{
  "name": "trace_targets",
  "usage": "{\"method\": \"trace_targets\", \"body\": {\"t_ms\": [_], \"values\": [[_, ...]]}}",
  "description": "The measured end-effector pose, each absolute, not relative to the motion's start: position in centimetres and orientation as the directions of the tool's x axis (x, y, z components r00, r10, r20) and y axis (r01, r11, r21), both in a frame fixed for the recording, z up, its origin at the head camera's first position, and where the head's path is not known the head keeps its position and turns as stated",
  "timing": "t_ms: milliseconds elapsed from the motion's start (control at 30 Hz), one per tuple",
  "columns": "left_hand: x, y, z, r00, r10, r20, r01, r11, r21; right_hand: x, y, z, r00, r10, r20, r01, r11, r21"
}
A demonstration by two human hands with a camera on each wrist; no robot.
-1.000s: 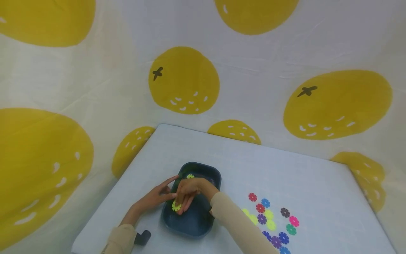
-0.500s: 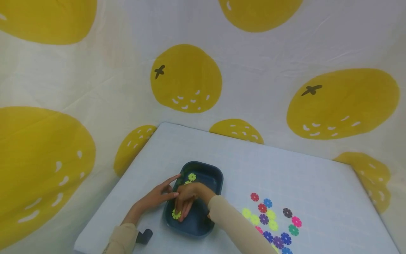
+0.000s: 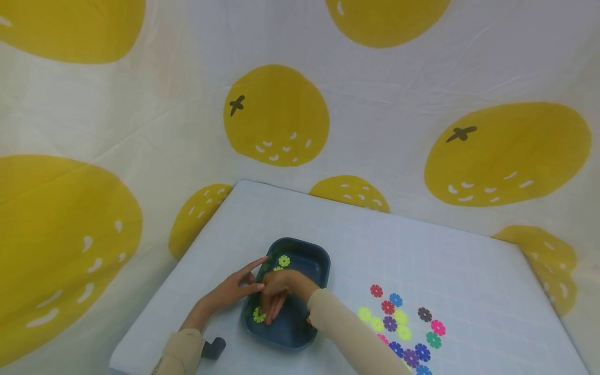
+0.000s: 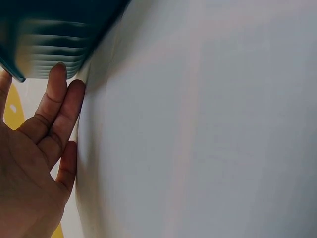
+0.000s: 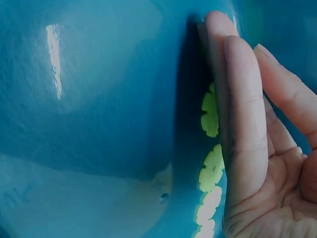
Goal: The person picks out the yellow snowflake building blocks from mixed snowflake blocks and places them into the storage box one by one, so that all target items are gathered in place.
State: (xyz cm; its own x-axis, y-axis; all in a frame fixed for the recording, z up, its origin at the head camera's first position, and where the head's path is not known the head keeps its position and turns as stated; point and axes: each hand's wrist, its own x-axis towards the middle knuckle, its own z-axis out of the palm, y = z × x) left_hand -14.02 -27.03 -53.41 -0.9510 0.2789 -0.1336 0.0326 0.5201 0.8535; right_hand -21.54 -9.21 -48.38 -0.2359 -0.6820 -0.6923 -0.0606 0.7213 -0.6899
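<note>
A dark blue-green tray (image 3: pixel 300 333) stands on the white table. My left hand (image 3: pixel 229 292) is at its left side, index finger stretched along the rim. In the left wrist view, straight fingers (image 4: pixel 57 94) touch the tray's ribbed outer wall. My right hand (image 3: pixel 281 291) reaches down into the tray, its fingertips at a yellow-green interlocking disc (image 3: pixel 258 315) by the left wall. More yellow-green discs (image 3: pixel 284 261) lie farther up that side. In the right wrist view, several stand in a row (image 5: pixel 212 168) beside my straight right fingers (image 5: pixel 245 114).
Right of the tray, loose interlocking discs (image 3: pixel 390 323) in red, blue, purple, green, pink, black and yellow lie on the table (image 3: pixel 422 260). A dark curved object (image 3: pixel 214 349) is beside my left wrist. Behind the table hangs a white cloth (image 3: pixel 365 130) with yellow fruit prints.
My right hand has moved slightly toward the near end of the tray with the yellow-green disc, uncovering discs farther up. In the last half second little moves. My left hand stays at the rim.
</note>
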Motion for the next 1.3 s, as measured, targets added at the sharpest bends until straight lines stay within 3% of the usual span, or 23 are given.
{"method": "trace_targets", "body": {"t_ms": [267,733,1000,1300], "values": [[-14.2,-26.5,-53.3,-0.949,0.293,-0.119,0.050,0.511,0.858,-21.8,-7.9,-47.7,-0.289,-0.693,-0.661,-0.062,0.702,-0.709],[-14.4,-25.6,-52.8,-0.950,0.290,-0.120,0.055,0.529,0.847,-23.0,-4.6,-44.0,-0.296,-0.802,-0.520,-0.031,0.551,-0.834],[-14.4,-25.4,-52.8,-0.957,0.250,-0.149,0.016,0.557,0.830,-24.1,-0.7,-42.0,-0.342,-0.840,-0.422,0.047,0.433,-0.900],[-13.7,-26.0,-52.8,-0.966,0.208,-0.156,-0.010,0.568,0.823,-24.5,5.0,-41.2,-0.427,-0.810,-0.401,0.132,0.383,-0.914]]}}
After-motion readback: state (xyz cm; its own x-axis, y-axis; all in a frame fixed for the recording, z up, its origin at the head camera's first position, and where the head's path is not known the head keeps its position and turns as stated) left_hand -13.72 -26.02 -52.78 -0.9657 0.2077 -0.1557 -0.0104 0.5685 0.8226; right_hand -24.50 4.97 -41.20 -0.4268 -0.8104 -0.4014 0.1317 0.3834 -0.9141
